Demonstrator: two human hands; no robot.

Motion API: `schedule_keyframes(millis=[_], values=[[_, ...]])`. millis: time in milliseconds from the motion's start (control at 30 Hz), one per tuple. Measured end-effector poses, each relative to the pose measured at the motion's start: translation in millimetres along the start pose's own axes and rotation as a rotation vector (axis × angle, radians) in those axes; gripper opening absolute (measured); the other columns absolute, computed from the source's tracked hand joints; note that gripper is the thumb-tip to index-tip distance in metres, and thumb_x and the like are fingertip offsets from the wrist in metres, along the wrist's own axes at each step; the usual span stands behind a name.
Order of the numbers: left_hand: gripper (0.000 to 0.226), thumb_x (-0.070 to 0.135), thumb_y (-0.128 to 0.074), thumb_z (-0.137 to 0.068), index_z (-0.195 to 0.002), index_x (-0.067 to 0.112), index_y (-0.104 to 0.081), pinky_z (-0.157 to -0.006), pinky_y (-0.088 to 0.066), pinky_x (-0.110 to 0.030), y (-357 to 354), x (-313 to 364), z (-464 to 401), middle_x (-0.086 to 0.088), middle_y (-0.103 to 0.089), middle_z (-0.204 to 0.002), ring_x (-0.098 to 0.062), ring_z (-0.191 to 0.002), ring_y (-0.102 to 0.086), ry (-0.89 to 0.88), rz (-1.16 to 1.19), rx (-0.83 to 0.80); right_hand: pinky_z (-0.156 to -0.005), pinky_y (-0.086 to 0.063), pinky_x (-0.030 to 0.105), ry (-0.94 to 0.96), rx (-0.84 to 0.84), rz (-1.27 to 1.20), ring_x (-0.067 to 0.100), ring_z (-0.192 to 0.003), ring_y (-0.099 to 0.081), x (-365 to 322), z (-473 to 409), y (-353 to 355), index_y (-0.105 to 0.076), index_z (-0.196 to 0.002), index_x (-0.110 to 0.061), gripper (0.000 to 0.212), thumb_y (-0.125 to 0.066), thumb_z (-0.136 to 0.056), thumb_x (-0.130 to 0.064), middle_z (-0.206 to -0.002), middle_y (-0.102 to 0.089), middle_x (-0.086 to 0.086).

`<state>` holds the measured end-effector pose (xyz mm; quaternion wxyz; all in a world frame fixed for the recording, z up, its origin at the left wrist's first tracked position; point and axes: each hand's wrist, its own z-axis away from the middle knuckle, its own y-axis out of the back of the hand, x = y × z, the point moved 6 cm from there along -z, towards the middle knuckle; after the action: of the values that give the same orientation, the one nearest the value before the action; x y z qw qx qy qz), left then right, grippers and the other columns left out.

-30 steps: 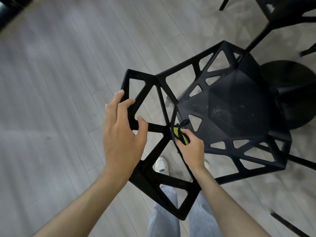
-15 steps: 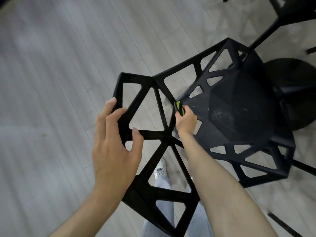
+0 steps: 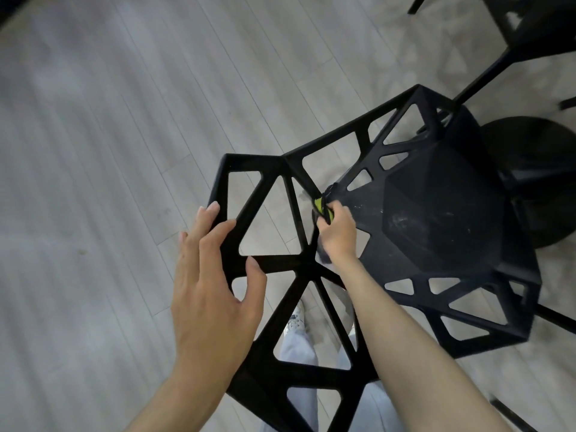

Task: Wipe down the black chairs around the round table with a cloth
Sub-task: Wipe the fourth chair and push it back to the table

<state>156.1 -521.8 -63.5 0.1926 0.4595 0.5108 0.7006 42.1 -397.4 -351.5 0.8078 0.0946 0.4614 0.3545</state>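
Pale grey wood-plank floor (image 3: 124,126), soft diffuse light. Round black table base (image 3: 536,169) at right, perhaps pedestal foot. Faint shadows across planks.

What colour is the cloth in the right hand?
Yellow-green with black, bunched in the right hand; cloth, head view.

Left hand (image 3: 212,294) steadies chair (image 3: 436,219) back; right hand (image 3: 338,233) apparently presses cloth (image 3: 321,210).

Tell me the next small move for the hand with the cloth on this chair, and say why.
Probably drag the cloth forward onto the seat. The right hand has it bunched at the joint where the backrest meets the seat, and pale smudges show on the seat panel just ahead. The left hand lies on the backrest frame, steadying the chair.
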Motion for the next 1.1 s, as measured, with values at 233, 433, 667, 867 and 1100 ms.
schedule_keyframes(millis=[233,433,667,867,1100], values=[[0.059,0.020,-0.059,-0.095,-0.150,0.017,-0.038,-0.116,-0.040,-0.062,2.3,2.4,1.4,0.013,-0.039,-0.158,-0.012,-0.154,-0.032,0.011,0.038,0.025,-0.089,-0.053,0.038,-0.009,0.017,-0.008,0.027,-0.103,-0.058,7.0,-10.8,-6.0,-0.063,-0.115,-0.018,0.021,-0.062,-0.094,-0.020,-0.109,-0.058,0.005],[0.062,0.017,-0.063,-0.097,-0.152,0.021,-0.033,-0.115,-0.040,-0.063,2.9,5.8,3.1,0.005,-0.039,-0.160,-0.022,-0.153,-0.036,0.039,0.034,0.010,-0.081,-0.052,0.036,0.127,-0.108,0.066,0.019,-0.094,-0.058,-10.2,51.0,12.6,-0.069,-0.111,-0.023,0.025,-0.068,-0.086,-0.027,-0.099,-0.055,-0.004],[0.065,0.030,-0.061,-0.099,-0.154,0.027,-0.027,-0.109,-0.046,-0.062,3.4,2.6,5.8,-0.007,-0.045,-0.152,-0.037,-0.143,-0.045,0.072,0.032,-0.024,-0.077,-0.051,0.037,0.095,-0.298,0.387,0.025,-0.099,-0.062,36.9,123.7,44.5,-0.071,-0.105,-0.024,0.018,-0.069,-0.088,-0.030,-0.099,-0.061,-0.003],[0.065,0.040,-0.059,-0.098,-0.154,0.030,-0.026,-0.109,-0.047,-0.061,4.7,1.5,4.9,-0.001,-0.043,-0.153,-0.038,-0.142,-0.046,0.068,0.034,-0.026,-0.092,-0.053,0.044,0.172,-0.426,0.711,0.028,-0.117,-0.051,64.2,170.9,63.5,-0.063,-0.135,-0.033,0.039,-0.065,-0.096,-0.031,-0.123,-0.057,0.001],[0.060,0.041,-0.055,-0.097,-0.150,0.026,-0.030,-0.101,-0.052,-0.058,6.6,4.9,7.0,-0.004,-0.045,-0.145,-0.032,-0.129,-0.052,0.008,0.052,-0.008,-0.087,-0.052,0.036,0.209,-0.137,0.718,0.023,-0.107,-0.048,61.6,216.2,86.4,-0.061,-0.127,-0.027,0.032,-0.059,-0.097,-0.037,-0.119,-0.063,-0.003]])
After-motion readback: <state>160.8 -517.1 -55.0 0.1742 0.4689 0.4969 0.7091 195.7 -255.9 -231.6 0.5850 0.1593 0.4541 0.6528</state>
